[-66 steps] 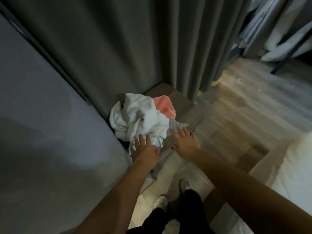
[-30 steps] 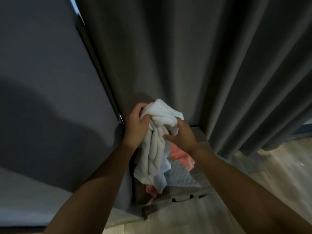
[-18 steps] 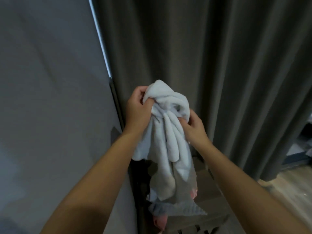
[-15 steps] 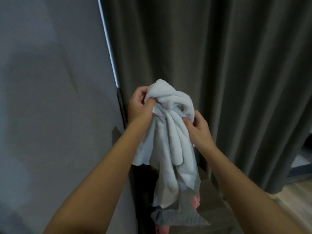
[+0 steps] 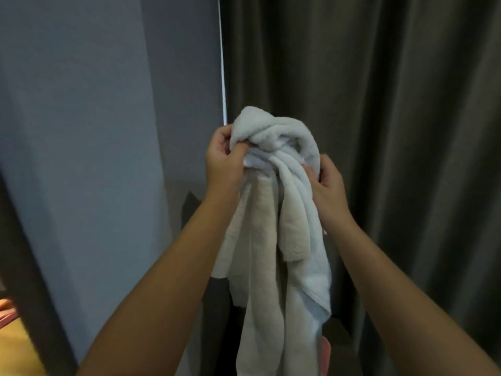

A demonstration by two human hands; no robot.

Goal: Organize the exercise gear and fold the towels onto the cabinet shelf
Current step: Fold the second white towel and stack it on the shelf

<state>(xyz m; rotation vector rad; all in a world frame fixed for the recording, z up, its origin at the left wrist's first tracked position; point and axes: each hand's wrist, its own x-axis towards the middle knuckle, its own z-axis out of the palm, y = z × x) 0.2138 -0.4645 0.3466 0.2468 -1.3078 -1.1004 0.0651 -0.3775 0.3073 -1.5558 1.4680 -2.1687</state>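
Terrycloth fills both my hands: the white towel is up in the air in front of me, bunched into a knotted wad at the top and hanging down in long twisted folds between my forearms, resting on no surface. My left hand grips the wad from the left side, its fingers curled tight into the cloth and the thumb pressed over a fold, so a rounded hump of towel sticks up above my knuckles. My right hand holds the other side a little lower, its fingers hooked round the thick roll that arches over the top, the palm lying against the hanging folds. Both hands are closed on the same towel, near each other, with only the bunched cloth between them. The loose end drops past the bottom edge of the view, so I cannot tell where it ends. Just beside its lower right edge a small patch of pink cloth peeks out; what it lies on is too dark to make out. Behind the towel and to the right hangs a dark grey curtain in upright pleats. To the left stands a plain bluish-grey wall, and a thin bright strip runs down where the two meet. A dark frame slants across the lower left corner, with an orange-lit surface beyond it.
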